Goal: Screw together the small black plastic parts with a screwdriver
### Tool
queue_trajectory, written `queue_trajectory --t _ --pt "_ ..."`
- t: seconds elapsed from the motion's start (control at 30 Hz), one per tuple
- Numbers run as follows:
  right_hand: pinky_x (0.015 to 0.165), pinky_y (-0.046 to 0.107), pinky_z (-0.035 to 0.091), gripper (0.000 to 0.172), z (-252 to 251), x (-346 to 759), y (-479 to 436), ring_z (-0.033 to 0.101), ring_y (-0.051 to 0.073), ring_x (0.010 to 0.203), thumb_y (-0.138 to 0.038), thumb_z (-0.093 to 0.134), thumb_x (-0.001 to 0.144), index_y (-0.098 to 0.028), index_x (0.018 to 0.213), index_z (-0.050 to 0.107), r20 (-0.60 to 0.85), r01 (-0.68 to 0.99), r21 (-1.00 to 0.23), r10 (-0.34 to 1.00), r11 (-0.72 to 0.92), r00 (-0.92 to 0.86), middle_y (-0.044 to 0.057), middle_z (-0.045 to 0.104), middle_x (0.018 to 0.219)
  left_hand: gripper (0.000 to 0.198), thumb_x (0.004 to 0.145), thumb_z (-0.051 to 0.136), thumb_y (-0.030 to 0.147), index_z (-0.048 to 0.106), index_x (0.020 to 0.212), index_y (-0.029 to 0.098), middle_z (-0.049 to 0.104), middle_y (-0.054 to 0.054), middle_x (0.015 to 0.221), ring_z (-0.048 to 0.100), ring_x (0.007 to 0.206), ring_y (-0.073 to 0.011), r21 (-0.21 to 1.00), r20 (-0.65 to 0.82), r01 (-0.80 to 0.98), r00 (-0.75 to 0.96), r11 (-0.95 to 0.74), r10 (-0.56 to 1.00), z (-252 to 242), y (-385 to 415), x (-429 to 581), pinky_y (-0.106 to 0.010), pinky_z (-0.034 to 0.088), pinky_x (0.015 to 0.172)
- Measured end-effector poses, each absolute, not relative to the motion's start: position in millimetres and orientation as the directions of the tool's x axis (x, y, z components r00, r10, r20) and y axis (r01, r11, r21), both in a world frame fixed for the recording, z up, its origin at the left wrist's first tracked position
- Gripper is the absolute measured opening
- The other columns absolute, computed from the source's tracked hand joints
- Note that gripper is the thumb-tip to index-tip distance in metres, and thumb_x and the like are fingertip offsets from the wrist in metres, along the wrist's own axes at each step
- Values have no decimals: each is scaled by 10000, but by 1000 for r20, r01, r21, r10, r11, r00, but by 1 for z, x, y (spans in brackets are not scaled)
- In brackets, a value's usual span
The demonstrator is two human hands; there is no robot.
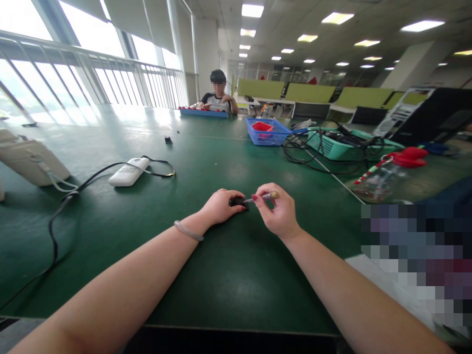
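My left hand (220,206) is closed around a small black part (237,201) that rests on the green table (206,162). My right hand (277,211) pinches a thin tool (262,197) with a yellowish end, a small screwdriver by the look of it. The tool's tip points left into the black part. Both hands meet near the middle of the table, a little in front of me. A pale bangle (188,231) sits on my left wrist.
A white device (129,172) with a black cable (55,221) lies at left, a beige case (29,160) beyond it. A blue basket (268,132), a teal basket (342,145) with cables and a red-capped clear bottle (383,177) stand at right. Another person (218,96) sits at the far end.
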State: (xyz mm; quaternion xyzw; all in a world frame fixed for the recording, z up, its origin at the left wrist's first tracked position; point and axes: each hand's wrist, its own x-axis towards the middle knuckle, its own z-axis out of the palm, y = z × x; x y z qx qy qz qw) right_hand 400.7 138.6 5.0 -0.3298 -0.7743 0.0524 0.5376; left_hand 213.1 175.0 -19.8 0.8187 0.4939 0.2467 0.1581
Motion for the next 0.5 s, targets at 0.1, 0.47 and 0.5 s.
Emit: queue_trajectory --t 0.1,0.47,0.5 --pt "674 299 484 81 6 399 138 592 158 703 -244 602 871 -236 799 566 804 459 -411 551 787 -225 7 611 770 348 798 674 401 698 1124 282 735 -23 1074 648 1007 -232 513 244 732 377 -449 894 -21 176 213 -350 503 934" --pt "753 314 526 63 4 398 137 625 176 823 -210 573 872 -253 834 599 786 447 -244 446 860 -429 37 641 889 313 803 662 385 714 1086 262 738 -25 1081 650 1011 -231 534 254 710 382 -458 889 -18 174 213 -340 501 932" --pt "759 316 530 66 3 399 138 628 177 834 -214 566 876 -256 842 604 777 457 -227 442 860 -448 41 644 911 312 802 664 385 715 1084 262 738 -24 1081 650 1012 -229 536 255 708 384 -460 888 -18 174 213 -336 500 933"
